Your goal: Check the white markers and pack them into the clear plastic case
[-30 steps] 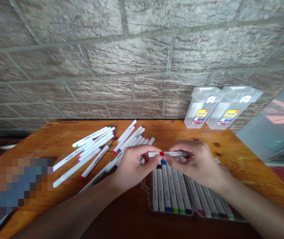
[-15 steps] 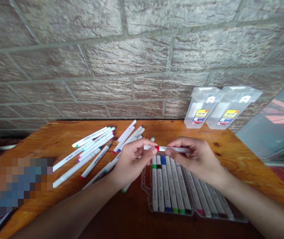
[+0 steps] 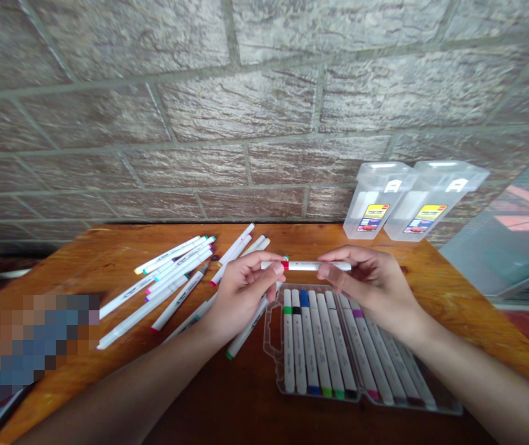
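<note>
A white marker with a red band [image 3: 304,266] is held level between my two hands, above the far edge of an open clear plastic case [image 3: 271,334]. My left hand [image 3: 246,284] pinches its capped end beside the red band. Thumb and fingers of my right hand [image 3: 369,281] are closed on the other end. In the case lie several white markers [image 3: 313,346] side by side in two sections, some with green, black, blue or purple bands. My right hand and forearm hide part of the right section. Close to my left wrist a green-ended marker [image 3: 246,334] rests on the table.
Several loose white markers [image 3: 176,254] with coloured ends are spread over the left of the wooden table [image 3: 311,238]. Two clear plastic containers [image 3: 367,201] with labels stand at the back right against the stone-block wall [image 3: 246,99]. A pixelated patch covers the lower left.
Both hands have risen slightly with the marker, which is now more level. My right hand has slid further toward its right end, baring more of the barrel.
</note>
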{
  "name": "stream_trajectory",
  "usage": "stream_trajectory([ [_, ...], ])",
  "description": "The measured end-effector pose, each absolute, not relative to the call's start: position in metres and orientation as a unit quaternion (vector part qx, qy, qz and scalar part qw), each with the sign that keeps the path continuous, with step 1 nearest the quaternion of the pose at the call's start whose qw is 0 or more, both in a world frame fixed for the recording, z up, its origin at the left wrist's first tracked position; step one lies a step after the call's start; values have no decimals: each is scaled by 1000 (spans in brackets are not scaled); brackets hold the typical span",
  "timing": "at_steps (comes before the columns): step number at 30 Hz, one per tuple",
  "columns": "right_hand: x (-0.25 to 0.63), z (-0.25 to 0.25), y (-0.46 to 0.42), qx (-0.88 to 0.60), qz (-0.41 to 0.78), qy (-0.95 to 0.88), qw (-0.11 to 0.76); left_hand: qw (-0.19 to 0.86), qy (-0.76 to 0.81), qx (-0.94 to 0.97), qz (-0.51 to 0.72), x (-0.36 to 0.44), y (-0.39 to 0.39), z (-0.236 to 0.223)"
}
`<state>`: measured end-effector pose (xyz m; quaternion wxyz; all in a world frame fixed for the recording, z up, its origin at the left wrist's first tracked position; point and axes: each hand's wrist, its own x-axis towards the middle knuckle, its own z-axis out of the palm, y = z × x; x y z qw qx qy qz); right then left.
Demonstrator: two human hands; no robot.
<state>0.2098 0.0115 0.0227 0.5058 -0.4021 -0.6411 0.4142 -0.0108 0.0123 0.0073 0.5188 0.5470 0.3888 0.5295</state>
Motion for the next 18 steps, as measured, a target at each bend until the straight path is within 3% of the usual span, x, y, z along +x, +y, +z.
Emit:
stream_trajectory([
  [18, 218, 15, 17, -354, 535, -535, 550, 583, 354, 477, 554, -12, 16, 3],
])
